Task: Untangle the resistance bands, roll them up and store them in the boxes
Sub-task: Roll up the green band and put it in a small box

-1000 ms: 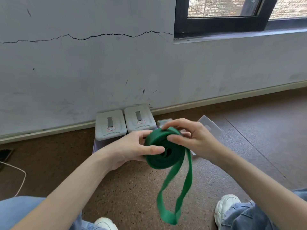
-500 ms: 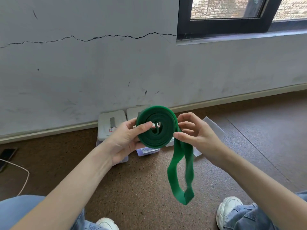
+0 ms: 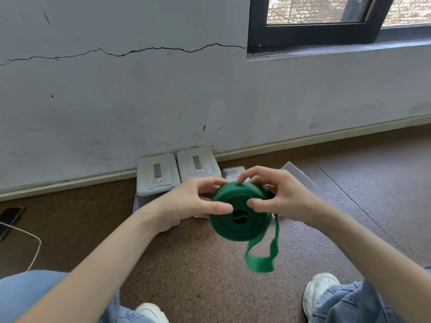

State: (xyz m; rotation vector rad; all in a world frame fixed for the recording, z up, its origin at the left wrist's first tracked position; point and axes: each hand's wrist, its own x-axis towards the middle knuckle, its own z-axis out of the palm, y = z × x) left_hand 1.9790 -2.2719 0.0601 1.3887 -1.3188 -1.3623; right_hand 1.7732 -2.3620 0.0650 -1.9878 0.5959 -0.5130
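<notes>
Right now you hold the green band (image 3: 240, 217) between both hands, above the brown floor (image 3: 210, 276) and in front of the boxes. Most of it is wound into a thick flat coil, its spiral face turned toward you, with a small opening at the centre. A short loose tail hangs from the coil's right side and ends in a blurred loop just below it.

Your left hand (image 3: 193, 203) grips the coil's left edge: the thumb lies across the near face, pointing right, and the fingers curl over the top and far side. Your right hand (image 3: 279, 197) grips the right edge the same way, thumb pressed on the near face close to the left thumb, fingers arched over the top rim. The two thumb tips sit just apart.

Beyond your hands, two closed white boxes (image 3: 158, 173) stand side by side against the base of the wall (image 3: 140, 101), each lid bearing a grey strip and a small label. To their right a third, smaller box (image 3: 233, 172) is mostly hidden by your fingers, and a pale flat lid (image 3: 298, 176) shows behind your right hand. Whether that box is open you cannot tell.

At the far left of the floor lies a dark phone (image 3: 9, 217) with a white cable (image 3: 32, 248) curving away from it. Your knees in blue jeans (image 3: 28, 297) and white shoes (image 3: 319, 290) fill the near corners. A dark-framed window (image 3: 314, 36) sits high at the right, and a long crack (image 3: 140, 51) runs across the wall.
</notes>
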